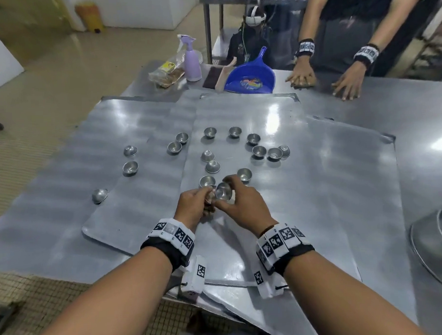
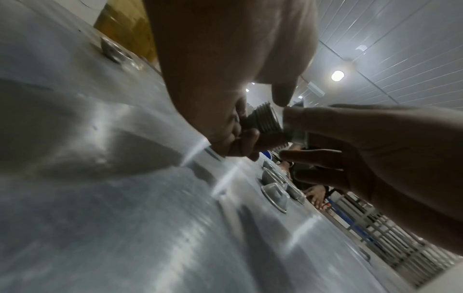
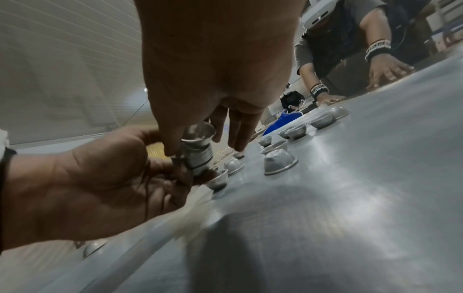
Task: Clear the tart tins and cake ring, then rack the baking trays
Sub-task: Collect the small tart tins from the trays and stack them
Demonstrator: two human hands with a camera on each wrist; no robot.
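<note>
While the left hand (image 1: 194,202) grips a nested stack of tart tins (image 3: 198,158), the right hand (image 1: 239,202) pinches one more tin (image 1: 224,191) at the stack's open end, mouth toward the head camera. Loose tins (image 1: 259,151) lie scattered just beyond both hands, the closest (image 1: 244,174) nearer the right, so that hand likely fetches next.

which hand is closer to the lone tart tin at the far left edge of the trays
Left. The left hand sits just right of the lone tin; the right hand is farther right, beyond the left.

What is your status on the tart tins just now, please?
Left hand grips a nested stack of small fluted metal tart tins. Right hand pinches another tin onto it. Many loose tins remain on overlapping steel baking trays.
</note>
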